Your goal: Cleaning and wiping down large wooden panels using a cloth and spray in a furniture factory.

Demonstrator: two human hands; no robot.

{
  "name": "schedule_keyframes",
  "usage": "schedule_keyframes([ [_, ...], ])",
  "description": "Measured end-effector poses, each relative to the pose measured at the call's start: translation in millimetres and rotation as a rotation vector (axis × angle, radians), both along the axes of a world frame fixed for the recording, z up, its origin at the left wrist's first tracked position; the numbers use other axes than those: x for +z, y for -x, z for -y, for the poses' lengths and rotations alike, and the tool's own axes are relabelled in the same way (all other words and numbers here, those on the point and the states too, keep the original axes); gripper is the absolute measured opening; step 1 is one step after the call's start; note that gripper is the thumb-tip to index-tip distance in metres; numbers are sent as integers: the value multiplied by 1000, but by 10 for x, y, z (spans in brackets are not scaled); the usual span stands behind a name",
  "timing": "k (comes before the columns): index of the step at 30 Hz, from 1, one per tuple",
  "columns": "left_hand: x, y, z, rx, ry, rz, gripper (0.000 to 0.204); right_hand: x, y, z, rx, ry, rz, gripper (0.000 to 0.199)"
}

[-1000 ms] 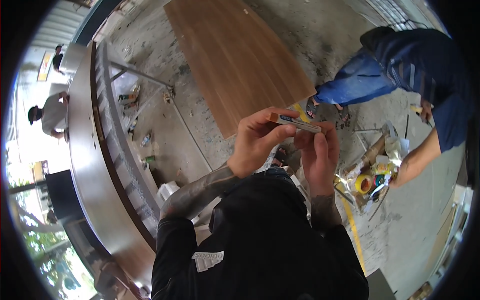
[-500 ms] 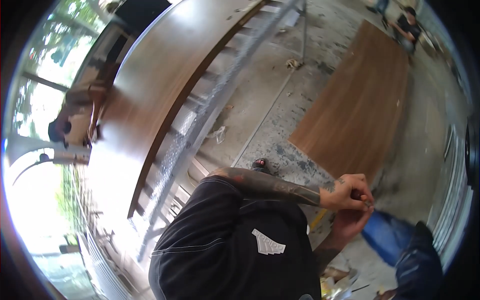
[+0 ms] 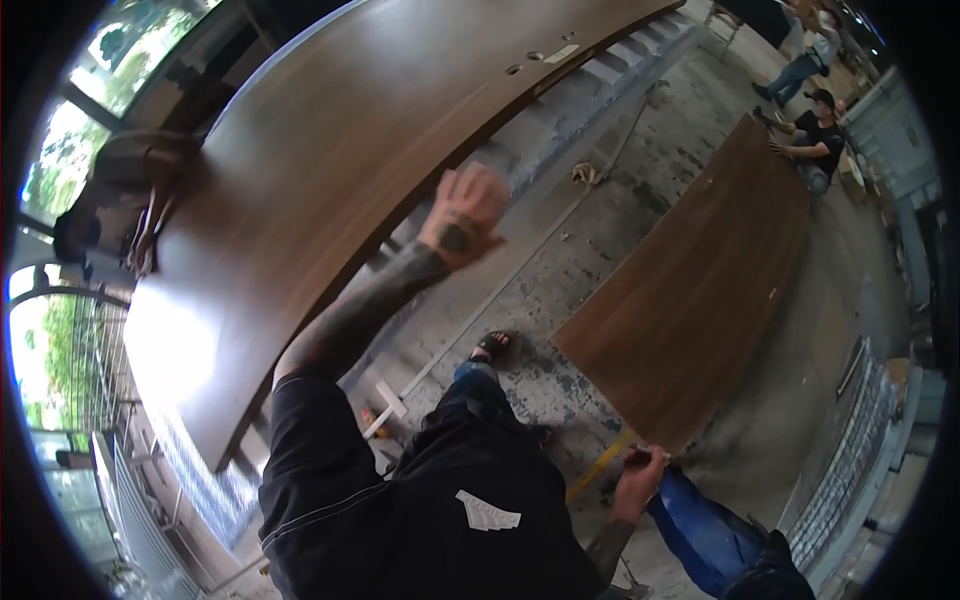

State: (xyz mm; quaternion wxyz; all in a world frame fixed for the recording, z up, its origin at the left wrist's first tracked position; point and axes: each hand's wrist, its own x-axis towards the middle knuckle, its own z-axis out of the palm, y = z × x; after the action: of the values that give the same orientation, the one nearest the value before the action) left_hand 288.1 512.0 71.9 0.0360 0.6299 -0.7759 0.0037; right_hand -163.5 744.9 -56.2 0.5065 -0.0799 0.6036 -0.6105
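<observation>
My left hand, slightly blurred, is open with its fingers stretched out. It is over the near long edge of a brown wood-grain panel; whether it touches cannot be told. Round holes and a pale plate show near the panel's far end. Low on the right, my right hand has its fingers curled together; anything in them is too small to make out. Beyond that hand is a second brown wood-grain panel, with a crouching person at its far end.
Clear bubbly wrap lies along a frame beneath the first panel. A person in blue jeans bends close by my right hand. Another person is across the first panel. A crumpled scrap lies on the stained concrete floor.
My hands have come apart from a joined pinch at the right. The left has swung forward and left to the panel's edge, opening; the right has moved lower and left.
</observation>
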Motion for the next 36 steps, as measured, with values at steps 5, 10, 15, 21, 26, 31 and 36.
schedule_keyframes([
  [5, -261, -1172, 633, 59, 26, -50, 100, -9, -757, 221, -49, -64, -180, 10],
  [10, -186, -1052, 1163, -74, 46, -119, 98, 59, -1586, 411, 130, -85, -332, 15],
  [15, -361, -885, 2053, -127, 136, -106, 81, 213, -1885, 518, 386, -107, -543, 15],
  [21, -549, -759, 2929, -70, 217, -205, 60, 400, -1819, 601, 330, -164, -783, 13],
  [26, -328, -1078, 3086, -81, 83, -288, 88, 460, -1767, 308, 143, -203, -746, 12],
  [31, -333, -1229, 3046, -150, 32, -254, 95, 497, -1963, 112, 197, -409, -705, 12],
  [36, -347, -1259, 3088, -182, 109, -314, 99, 432, -2084, 23, 236, -343, -651, 14],
])
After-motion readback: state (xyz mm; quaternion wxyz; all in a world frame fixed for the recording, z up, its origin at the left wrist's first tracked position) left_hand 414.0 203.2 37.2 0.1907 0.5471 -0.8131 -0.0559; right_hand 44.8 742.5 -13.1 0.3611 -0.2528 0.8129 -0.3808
